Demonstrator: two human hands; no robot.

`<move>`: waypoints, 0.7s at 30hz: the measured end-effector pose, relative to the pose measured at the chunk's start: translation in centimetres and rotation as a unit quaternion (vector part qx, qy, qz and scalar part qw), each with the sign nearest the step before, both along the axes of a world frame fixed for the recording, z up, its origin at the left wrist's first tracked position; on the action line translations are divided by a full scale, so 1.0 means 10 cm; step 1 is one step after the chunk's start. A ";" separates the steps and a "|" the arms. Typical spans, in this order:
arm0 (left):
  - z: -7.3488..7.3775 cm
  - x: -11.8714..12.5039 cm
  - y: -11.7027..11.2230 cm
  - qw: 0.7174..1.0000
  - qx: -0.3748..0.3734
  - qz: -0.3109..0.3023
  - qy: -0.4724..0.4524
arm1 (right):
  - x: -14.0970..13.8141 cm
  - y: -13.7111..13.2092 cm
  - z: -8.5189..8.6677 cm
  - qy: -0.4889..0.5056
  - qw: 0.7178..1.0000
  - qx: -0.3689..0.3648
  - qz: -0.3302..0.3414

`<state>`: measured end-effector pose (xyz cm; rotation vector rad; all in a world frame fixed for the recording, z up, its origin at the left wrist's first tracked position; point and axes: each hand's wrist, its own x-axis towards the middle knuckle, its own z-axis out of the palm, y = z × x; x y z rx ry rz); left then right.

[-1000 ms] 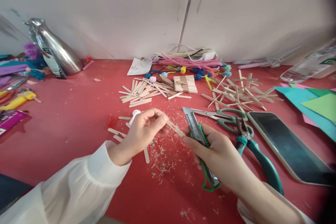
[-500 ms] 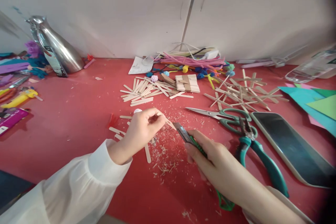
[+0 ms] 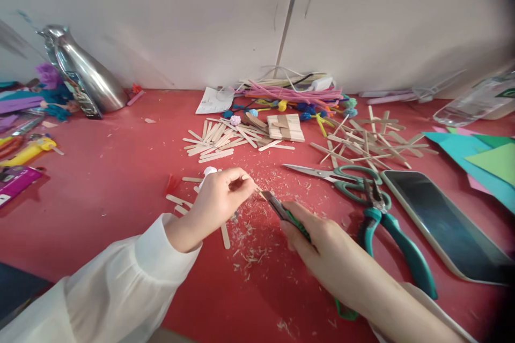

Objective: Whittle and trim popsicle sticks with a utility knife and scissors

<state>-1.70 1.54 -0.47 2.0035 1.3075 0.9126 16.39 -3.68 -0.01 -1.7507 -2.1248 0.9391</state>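
Currently, the left hand (image 3: 219, 201) is pinching a thin wooden stick (image 3: 259, 191) above the tabletop (image 3: 120, 171), its thumb and index finger pressing together with no visible gap. Most of the stick is hiding behind those fingers; only a short end is showing, pointing toward the right hand (image 3: 322, 241). That hand is gripping a utility knife (image 3: 277, 208), its fingers curling firmly around the handle (a green part is protruding below the palm). The knife's blade is slanting up and leftward and is overlapping the stick's visible end; whether edge and wood are actually touching, I cannot tell.

Beneath and between the hands, pale wood shavings (image 3: 251, 252) are lying scattered. Several loose sticks (image 3: 225, 236) are resting below and beside the left hand, partly covered by it. Farther back, a heap of flat sticks (image 3: 217, 139) is spreading out just beside a stacked bundle (image 3: 295, 128), which a brownish strip is crossing. Behind these, pink pipe cleaners (image 3: 293, 94) are lying near the wall.

To the right, scissors (image 3: 309, 172) are pointing leftward, with pliers (image 3: 408, 249) overlapping their handles. A phone (image 3: 438, 220) is lying just beside the pliers, dark screen facing up. At far left, a metal jug (image 3: 88, 75) is standing near the wall.
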 end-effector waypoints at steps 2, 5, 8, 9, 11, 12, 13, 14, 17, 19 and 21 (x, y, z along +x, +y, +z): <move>0.00 0.00 0.00 1.000 -0.005 -0.002 -0.002 | 0.00 -0.01 0.00 -0.003 1.000 0.004 0.002; -0.01 -0.01 0.01 1.000 -0.011 -0.009 -0.008 | 0.01 -0.01 0.00 -0.015 1.000 0.015 0.007; -0.01 -0.01 0.01 1.000 -0.015 -0.019 -0.011 | 0.02 -0.01 -0.01 -0.028 0.999 0.019 0.007; -0.02 -0.02 0.01 1.000 -0.017 -0.021 -0.011 | 0.02 -0.01 -0.01 -0.030 0.999 0.020 0.006; -0.02 -0.02 0.01 0.999 -0.020 -0.022 -0.011 | 0.03 -0.01 -0.02 -0.033 0.999 0.023 0.005; -0.02 -0.02 0.01 0.999 -0.021 -0.022 -0.011 | 0.02 -0.02 -0.02 -0.034 0.999 0.024 0.004; -0.01 -0.01 0.01 0.999 -0.022 -0.022 -0.010 | 0.02 -0.02 -0.02 -0.036 0.999 0.025 0.003; -0.01 -0.01 0.01 0.999 -0.023 -0.023 -0.009 | 0.01 -0.02 -0.02 -0.037 0.999 0.023 0.003; 0.00 -0.01 0.00 0.999 -0.021 -0.027 -0.007 | -0.01 -0.02 -0.02 -0.031 0.999 0.016 0.000; 0.01 -0.01 0.00 0.999 -0.024 -0.029 -0.004 | -0.02 -0.02 -0.02 -0.025 1.000 0.010 -0.001; 0.01 -0.02 -0.01 0.999 -0.032 -0.031 -0.001 | -0.03 -0.03 -0.02 -0.022 1.000 0.002 -0.002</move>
